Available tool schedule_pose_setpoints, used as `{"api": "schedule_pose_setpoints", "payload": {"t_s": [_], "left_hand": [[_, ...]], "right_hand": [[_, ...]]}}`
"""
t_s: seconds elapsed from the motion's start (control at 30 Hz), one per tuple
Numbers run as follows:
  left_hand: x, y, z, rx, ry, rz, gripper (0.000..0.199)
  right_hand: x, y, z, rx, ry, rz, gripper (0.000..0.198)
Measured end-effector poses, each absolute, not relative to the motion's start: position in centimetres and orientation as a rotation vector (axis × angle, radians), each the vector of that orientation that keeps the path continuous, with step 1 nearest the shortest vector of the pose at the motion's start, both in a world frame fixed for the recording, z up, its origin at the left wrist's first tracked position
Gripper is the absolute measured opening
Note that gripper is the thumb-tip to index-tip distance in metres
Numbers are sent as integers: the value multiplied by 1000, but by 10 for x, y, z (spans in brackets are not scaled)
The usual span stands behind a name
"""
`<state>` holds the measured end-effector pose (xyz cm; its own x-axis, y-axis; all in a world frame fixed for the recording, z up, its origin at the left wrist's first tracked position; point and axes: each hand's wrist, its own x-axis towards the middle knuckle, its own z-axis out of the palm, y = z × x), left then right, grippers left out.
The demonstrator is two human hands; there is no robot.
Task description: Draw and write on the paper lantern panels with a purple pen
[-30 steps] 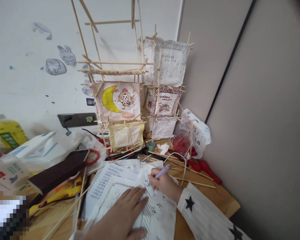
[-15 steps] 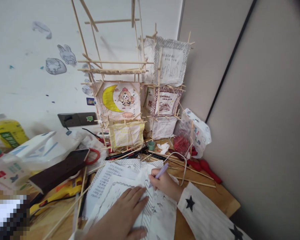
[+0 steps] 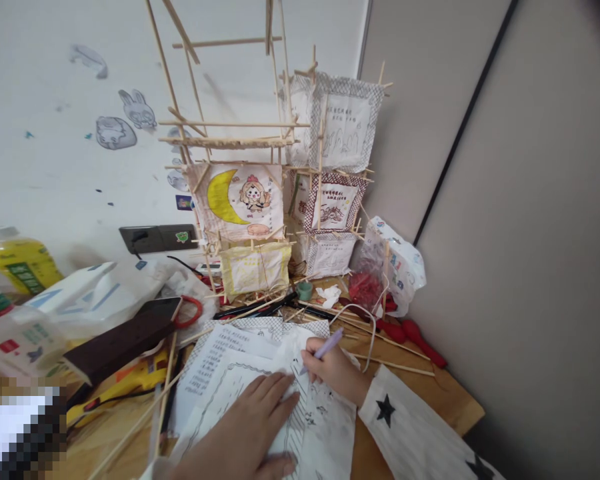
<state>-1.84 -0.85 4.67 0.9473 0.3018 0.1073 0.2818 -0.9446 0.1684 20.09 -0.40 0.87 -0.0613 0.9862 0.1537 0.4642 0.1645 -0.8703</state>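
Observation:
My right hand [image 3: 333,368] is closed around a light purple pen [image 3: 326,349], its tip down at the hatched border drawn on a white paper sheet [image 3: 333,437]. My left hand [image 3: 257,427] lies flat on the same paper, fingers stretched out, just left of the pen. A wavy frame line and short strokes are drawn on the paper's left part, and small black marks on its right part. A handwritten page [image 3: 215,357] sticks out from beneath it at the upper left. Papers with crosshatched edges [image 3: 260,327] lie behind.
Stick frames with decorated paper panels [image 3: 245,200] stand at the back. A phone and dark box [image 3: 120,340], a yellow glue gun [image 3: 130,387] and bottles [image 3: 23,263] crowd the left. Loose sticks [image 3: 400,365], a white cable and a plastic bag [image 3: 397,260] are on the right.
The view has shifted slightly, moving everything a little to the right. Both hands hold nearly the same places on the paper, with the pen still in my right hand.

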Motion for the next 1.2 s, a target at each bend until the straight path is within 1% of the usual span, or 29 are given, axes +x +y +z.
{"api": "schedule_pose_setpoints", "payload": {"t_s": [0.33,0.6,1.2], "left_hand": [[-17,-9,50,2957,458,147,60],[-19,-8,44,2953,428,263,58],[-19,-7,44,2945,443,171,60]], "right_hand": [[201,-5,9,-1532,-1657,789,26],[202,-5,11,-1544,-1665,804,27],[200,-7,19,-1496,-1657,848,28]]}}
